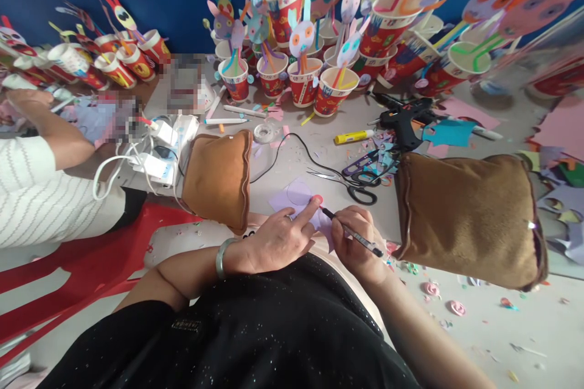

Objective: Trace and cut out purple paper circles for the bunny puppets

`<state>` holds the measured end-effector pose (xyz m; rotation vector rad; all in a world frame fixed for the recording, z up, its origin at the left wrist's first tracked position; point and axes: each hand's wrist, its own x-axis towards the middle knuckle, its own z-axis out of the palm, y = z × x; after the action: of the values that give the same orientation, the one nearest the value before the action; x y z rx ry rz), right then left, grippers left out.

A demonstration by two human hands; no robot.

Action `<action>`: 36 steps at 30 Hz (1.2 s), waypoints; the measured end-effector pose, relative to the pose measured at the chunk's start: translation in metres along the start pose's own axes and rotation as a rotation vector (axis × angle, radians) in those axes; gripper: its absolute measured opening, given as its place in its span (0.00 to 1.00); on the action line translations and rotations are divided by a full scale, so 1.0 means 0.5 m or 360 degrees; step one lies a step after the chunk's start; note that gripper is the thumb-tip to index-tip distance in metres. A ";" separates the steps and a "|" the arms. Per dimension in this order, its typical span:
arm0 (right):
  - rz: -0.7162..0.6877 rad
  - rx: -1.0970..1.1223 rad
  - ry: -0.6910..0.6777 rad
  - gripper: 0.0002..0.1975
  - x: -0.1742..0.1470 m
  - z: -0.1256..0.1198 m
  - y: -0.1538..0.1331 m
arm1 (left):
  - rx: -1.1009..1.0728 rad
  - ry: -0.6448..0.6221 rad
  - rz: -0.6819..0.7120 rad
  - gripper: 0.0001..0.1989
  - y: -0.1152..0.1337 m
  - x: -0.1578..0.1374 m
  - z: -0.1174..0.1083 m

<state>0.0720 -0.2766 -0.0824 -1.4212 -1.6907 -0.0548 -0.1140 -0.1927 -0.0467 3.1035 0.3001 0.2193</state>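
Observation:
My right hand grips a black pen, its tip beside a small red disc on a piece of purple paper. My left hand lies over the paper, index finger stretched out and pressing on the disc. A drawn outline, round like an oval, shows on the paper left of the disc. Just beyond my hands lie black-handled scissors with their blades pointing left. Part of the paper is hidden under my fingers.
Brown cushions flank my hands, one on the left and one on the right. Behind are a glue gun, a yellow tube, a tape roll and several decorated paper cups. A power strip and another person's arm are left.

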 end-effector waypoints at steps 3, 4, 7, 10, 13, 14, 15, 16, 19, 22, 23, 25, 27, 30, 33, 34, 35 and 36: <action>-0.0004 0.0010 -0.0001 0.13 -0.002 0.001 -0.002 | 0.0001 -0.0016 0.0011 0.13 0.000 0.001 -0.006; -0.0015 -0.0016 -0.0009 0.13 -0.002 0.000 -0.003 | 0.0005 -0.0019 0.0013 0.12 0.000 0.001 -0.008; -0.0073 -0.0084 -0.0024 0.13 0.000 -0.001 -0.005 | 0.0008 -0.0032 0.0014 0.12 0.000 0.003 -0.013; -0.0133 -0.0065 -0.0013 0.13 0.002 0.000 -0.007 | -0.0005 -0.0026 -0.0007 0.12 0.000 0.004 -0.014; -0.0173 -0.0022 0.0007 0.13 0.001 0.003 -0.009 | -0.0021 -0.0016 -0.0030 0.13 0.001 0.004 -0.015; -0.0181 -0.0017 0.0007 0.13 0.000 0.004 -0.010 | -0.0027 -0.0015 -0.0036 0.13 0.000 0.005 -0.015; -0.0182 -0.0020 0.0001 0.13 -0.001 0.005 -0.011 | -0.0034 -0.0015 -0.0039 0.13 0.000 0.005 -0.015; -0.0180 -0.0029 -0.0010 0.13 -0.002 0.006 -0.012 | -0.0041 -0.0016 -0.0041 0.13 0.000 0.005 -0.015; -0.0187 -0.0050 -0.0041 0.13 -0.006 0.008 -0.014 | -0.0076 -0.0026 -0.0057 0.13 -0.001 0.005 -0.013; -0.0229 -0.0048 -0.0046 0.14 -0.011 0.012 -0.013 | -0.0149 -0.0043 -0.0082 0.13 -0.002 0.004 -0.012; -0.0246 -0.0054 -0.0049 0.14 -0.013 0.013 -0.012 | -0.0174 -0.0047 -0.0090 0.13 -0.002 0.004 -0.011; -0.0288 -0.0077 -0.0055 0.14 -0.017 0.014 -0.010 | -0.0197 -0.0041 -0.0096 0.13 -0.003 0.003 -0.011; -0.0336 -0.0104 -0.0061 0.13 -0.020 0.015 -0.009 | -0.0187 -0.0011 -0.0082 0.13 -0.005 0.003 -0.011; -0.0369 -0.0136 -0.0072 0.13 -0.023 0.015 -0.010 | -0.0155 0.0049 -0.0046 0.14 -0.006 0.002 -0.009; -0.0364 -0.0149 -0.0066 0.13 -0.029 0.016 -0.009 | -0.0126 0.0103 -0.0030 0.14 -0.006 0.001 -0.003; -0.0365 -0.0147 -0.0064 0.14 -0.031 0.017 -0.009 | -0.0116 0.0117 -0.0020 0.14 -0.006 0.001 -0.001; -0.0367 -0.0146 -0.0065 0.14 -0.034 0.017 -0.008 | -0.0108 0.0129 -0.0006 0.14 -0.006 0.001 0.001; -0.0373 -0.0143 -0.0073 0.14 -0.037 0.018 -0.007 | -0.0102 0.0143 0.0001 0.14 -0.006 0.001 0.003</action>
<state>0.0626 -0.2868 -0.0978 -1.2907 -1.9072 -0.2329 -0.1139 -0.1898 -0.0481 3.0360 0.2876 0.3617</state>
